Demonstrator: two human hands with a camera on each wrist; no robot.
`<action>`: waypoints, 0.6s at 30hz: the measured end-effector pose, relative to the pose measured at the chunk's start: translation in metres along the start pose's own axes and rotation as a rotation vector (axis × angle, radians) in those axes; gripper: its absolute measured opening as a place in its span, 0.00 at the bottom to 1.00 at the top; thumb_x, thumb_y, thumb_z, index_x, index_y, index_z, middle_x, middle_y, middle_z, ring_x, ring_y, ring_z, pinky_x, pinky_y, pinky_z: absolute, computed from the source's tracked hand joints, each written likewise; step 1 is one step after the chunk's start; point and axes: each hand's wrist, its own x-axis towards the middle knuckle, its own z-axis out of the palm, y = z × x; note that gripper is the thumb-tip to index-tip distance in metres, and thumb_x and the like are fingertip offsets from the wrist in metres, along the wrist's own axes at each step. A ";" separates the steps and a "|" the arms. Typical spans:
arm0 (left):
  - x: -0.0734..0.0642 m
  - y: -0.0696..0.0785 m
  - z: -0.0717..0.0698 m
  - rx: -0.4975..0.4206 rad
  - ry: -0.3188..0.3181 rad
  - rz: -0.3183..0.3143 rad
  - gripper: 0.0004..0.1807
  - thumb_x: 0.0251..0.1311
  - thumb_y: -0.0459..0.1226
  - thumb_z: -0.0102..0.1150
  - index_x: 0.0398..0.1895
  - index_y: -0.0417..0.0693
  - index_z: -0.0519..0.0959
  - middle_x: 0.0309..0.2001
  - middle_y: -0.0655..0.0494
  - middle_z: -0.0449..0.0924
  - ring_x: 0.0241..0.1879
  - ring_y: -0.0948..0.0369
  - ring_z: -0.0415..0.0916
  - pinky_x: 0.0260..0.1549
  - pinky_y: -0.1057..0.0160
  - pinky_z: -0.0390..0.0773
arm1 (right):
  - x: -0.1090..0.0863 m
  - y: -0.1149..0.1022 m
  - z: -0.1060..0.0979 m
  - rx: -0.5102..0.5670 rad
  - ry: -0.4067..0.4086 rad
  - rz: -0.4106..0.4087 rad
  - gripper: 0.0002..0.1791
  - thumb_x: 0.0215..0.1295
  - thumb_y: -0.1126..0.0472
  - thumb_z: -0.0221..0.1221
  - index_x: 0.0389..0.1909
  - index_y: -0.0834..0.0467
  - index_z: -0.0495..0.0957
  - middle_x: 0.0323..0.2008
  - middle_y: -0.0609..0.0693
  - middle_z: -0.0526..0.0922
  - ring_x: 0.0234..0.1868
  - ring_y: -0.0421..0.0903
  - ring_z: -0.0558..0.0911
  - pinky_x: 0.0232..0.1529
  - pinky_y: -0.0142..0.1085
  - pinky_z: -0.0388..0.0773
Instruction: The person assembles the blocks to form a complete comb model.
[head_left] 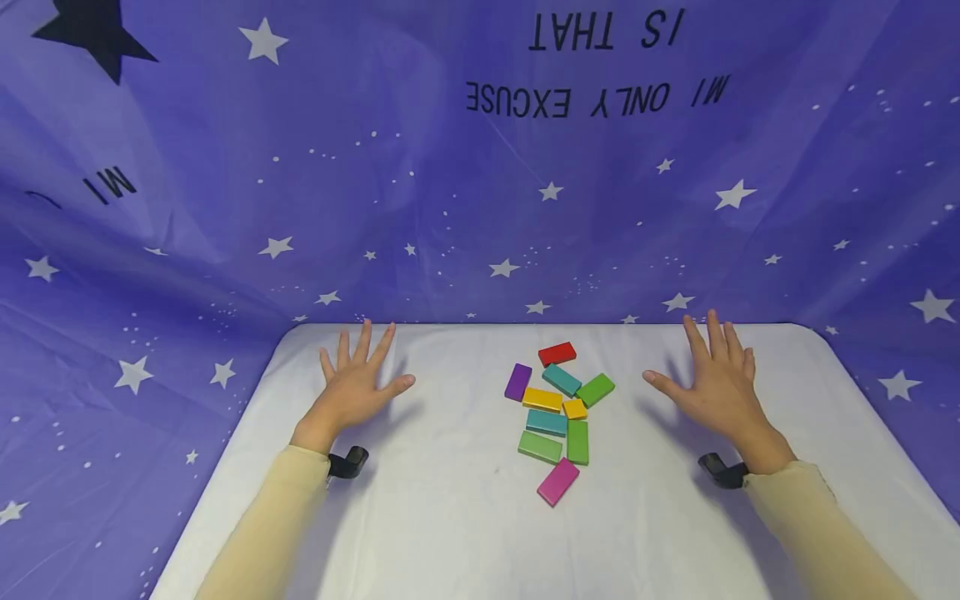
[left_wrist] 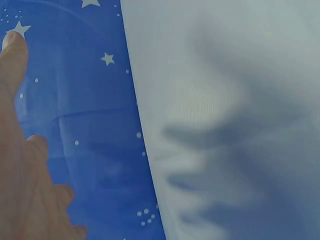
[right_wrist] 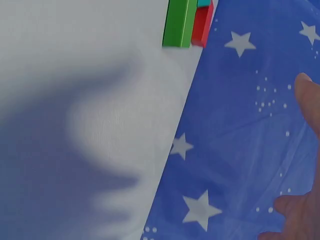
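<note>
Both hands hover over a white table with fingers spread. My left hand (head_left: 354,390) is on the left side, holding nothing, well apart from the blocks. On the right my right hand (head_left: 720,390) is likewise empty; the nearest block is a green block (head_left: 596,390). Several coloured blocks lie flat in a loose group between the hands: a red block (head_left: 557,354) at the far end, a purple block (head_left: 518,382), a yellow block (head_left: 542,400), a small orange block (head_left: 575,409), teal and green ones, and a pink block (head_left: 558,482) nearest me. The right wrist view shows the green block (right_wrist: 179,22).
The white tabletop (head_left: 450,533) has rounded far corners. A purple-blue cloth (head_left: 420,183) with white stars and black lettering hangs behind it and along both sides. A black strap mount (head_left: 348,462) sits on the left wrist, another black mount (head_left: 723,472) on the right.
</note>
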 end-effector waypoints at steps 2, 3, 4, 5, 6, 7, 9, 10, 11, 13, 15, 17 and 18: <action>0.001 0.004 0.003 -0.008 -0.007 0.004 0.51 0.63 0.72 0.42 0.82 0.67 0.36 0.81 0.50 0.22 0.75 0.38 0.14 0.63 0.25 0.18 | -0.001 -0.004 0.004 0.011 0.000 -0.008 0.59 0.62 0.31 0.59 0.81 0.55 0.39 0.80 0.64 0.32 0.78 0.68 0.32 0.66 0.75 0.28; 0.002 0.006 0.005 -0.010 -0.009 0.009 0.51 0.63 0.73 0.42 0.82 0.66 0.37 0.81 0.50 0.23 0.76 0.39 0.15 0.63 0.26 0.19 | -0.001 -0.006 0.006 0.017 0.003 -0.011 0.59 0.62 0.32 0.60 0.81 0.55 0.40 0.80 0.64 0.32 0.78 0.68 0.33 0.66 0.75 0.29; 0.004 0.008 0.006 -0.014 -0.010 0.014 0.51 0.63 0.72 0.42 0.82 0.65 0.37 0.81 0.50 0.23 0.76 0.40 0.16 0.64 0.26 0.19 | -0.001 -0.008 0.008 0.024 0.007 -0.017 0.58 0.62 0.32 0.60 0.81 0.56 0.41 0.80 0.64 0.33 0.78 0.68 0.34 0.66 0.75 0.29; 0.005 0.010 0.008 -0.021 -0.011 0.017 0.51 0.64 0.72 0.42 0.82 0.65 0.37 0.81 0.50 0.23 0.77 0.41 0.16 0.64 0.27 0.19 | -0.001 -0.011 0.009 0.029 0.010 -0.023 0.58 0.62 0.32 0.60 0.81 0.56 0.42 0.80 0.64 0.33 0.77 0.69 0.35 0.66 0.75 0.30; 0.006 0.012 0.009 -0.023 -0.011 0.024 0.51 0.64 0.72 0.42 0.82 0.65 0.37 0.81 0.50 0.24 0.77 0.42 0.17 0.65 0.27 0.19 | -0.001 -0.013 0.012 0.033 0.013 -0.028 0.58 0.62 0.33 0.60 0.81 0.56 0.42 0.80 0.64 0.34 0.77 0.69 0.36 0.67 0.75 0.30; 0.008 0.014 0.011 -0.026 -0.009 0.032 0.51 0.65 0.71 0.43 0.82 0.64 0.37 0.81 0.50 0.25 0.77 0.42 0.18 0.65 0.27 0.20 | -0.001 -0.015 0.014 0.038 0.016 -0.034 0.57 0.62 0.33 0.61 0.81 0.57 0.43 0.80 0.64 0.35 0.77 0.69 0.37 0.67 0.75 0.31; 0.010 0.019 0.015 -0.035 -0.008 0.046 0.50 0.66 0.70 0.43 0.82 0.64 0.37 0.81 0.50 0.26 0.78 0.43 0.20 0.66 0.28 0.21 | 0.000 -0.021 0.018 0.053 0.017 -0.045 0.57 0.62 0.34 0.61 0.81 0.58 0.45 0.80 0.64 0.37 0.77 0.70 0.39 0.67 0.75 0.33; 0.012 0.021 0.017 -0.043 -0.010 0.053 0.50 0.66 0.69 0.44 0.82 0.64 0.37 0.81 0.51 0.27 0.78 0.43 0.20 0.66 0.29 0.21 | 0.000 -0.023 0.020 0.061 0.017 -0.052 0.56 0.62 0.35 0.62 0.81 0.58 0.46 0.80 0.65 0.38 0.77 0.70 0.40 0.67 0.74 0.34; 0.013 0.023 0.018 -0.053 -0.012 0.060 0.49 0.66 0.69 0.44 0.82 0.64 0.37 0.81 0.51 0.27 0.78 0.44 0.21 0.67 0.29 0.21 | 0.000 -0.026 0.023 0.068 0.017 -0.061 0.56 0.62 0.35 0.62 0.80 0.58 0.46 0.79 0.65 0.39 0.77 0.70 0.40 0.67 0.74 0.34; 0.016 0.028 0.023 -0.065 -0.015 0.077 0.48 0.67 0.68 0.44 0.82 0.64 0.38 0.81 0.52 0.28 0.78 0.45 0.21 0.67 0.30 0.22 | 0.001 -0.032 0.029 0.086 0.016 -0.077 0.56 0.62 0.37 0.64 0.80 0.59 0.48 0.79 0.66 0.42 0.77 0.71 0.42 0.68 0.74 0.36; 0.018 0.034 0.027 -0.079 -0.021 0.092 0.48 0.68 0.68 0.42 0.82 0.64 0.38 0.81 0.52 0.28 0.79 0.46 0.21 0.68 0.32 0.22 | 0.002 -0.038 0.034 0.106 0.011 -0.092 0.55 0.62 0.39 0.65 0.80 0.59 0.48 0.79 0.67 0.43 0.76 0.71 0.43 0.68 0.73 0.38; 0.021 0.040 0.032 -0.099 -0.019 0.115 0.48 0.68 0.68 0.42 0.83 0.63 0.39 0.81 0.51 0.29 0.79 0.45 0.22 0.69 0.32 0.23 | 0.003 -0.044 0.040 0.122 0.004 -0.103 0.54 0.62 0.41 0.65 0.79 0.60 0.49 0.78 0.67 0.45 0.76 0.72 0.44 0.68 0.72 0.40; 0.023 0.043 0.034 -0.106 -0.020 0.124 0.47 0.68 0.68 0.42 0.83 0.63 0.39 0.81 0.51 0.29 0.79 0.45 0.23 0.69 0.32 0.24 | 0.004 -0.048 0.043 0.130 -0.001 -0.103 0.54 0.62 0.42 0.66 0.79 0.60 0.49 0.78 0.68 0.46 0.75 0.72 0.45 0.68 0.72 0.41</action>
